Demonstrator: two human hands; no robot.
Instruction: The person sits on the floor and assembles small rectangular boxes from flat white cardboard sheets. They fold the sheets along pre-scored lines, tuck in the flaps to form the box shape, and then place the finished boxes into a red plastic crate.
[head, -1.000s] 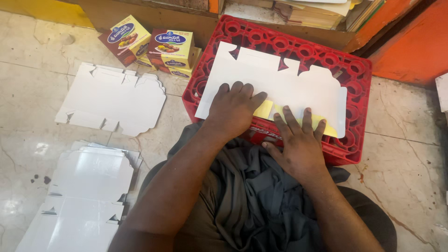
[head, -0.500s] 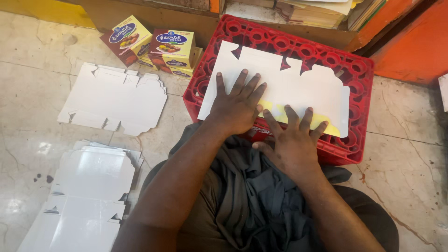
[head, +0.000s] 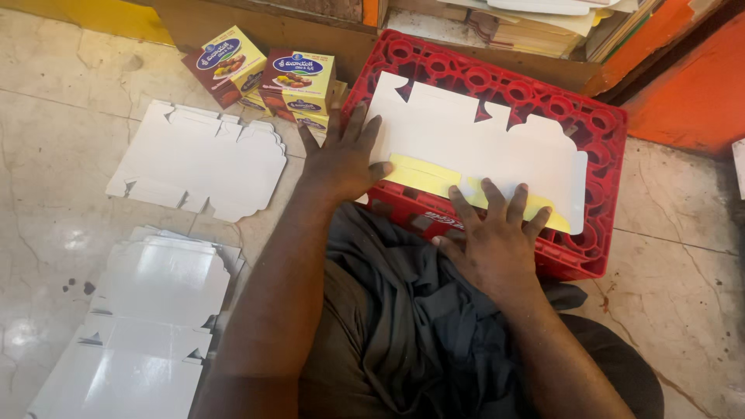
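- On top of the red crate (head: 597, 128) lies my flat white carton blank (head: 473, 143), printed side down, with its long axis running across the crate from my left to my right.
- Its notched flaps point away from me toward the crate's far rim; the near edge is folded up toward me, showing a yellow strip (head: 434, 177) along the same long axis.
- My left hand (head: 341, 159) lies flat on the blank's left end, fingers spread apart and pointing away from me, thumb pressing on the yellow strip; it clamps nothing, only presses down.
- My right hand (head: 493, 240) sits at the crate's near edge, fingers apart, fingertips (head: 512, 203) resting on the right part of the yellow strip; the palm hangs over the crate's front wall.
- So the blank lies ahead of both sets of fingers; the fold line runs crosswise beneath them, and the right hand is nearer the unpressed right end.
- Left of the crate, two made-up yellow and maroon boxes (head: 268, 74) stand touching its far left corner.
- Farther left of the crate, another white blank (head: 198, 159) lies flat on the floor (head: 70, 85).
- Nearer me and well left of the crate lies a stack of blanks (head: 147, 318).
- Beyond the crate sits a low wooden shelf with stacked papers (head: 535, 27).
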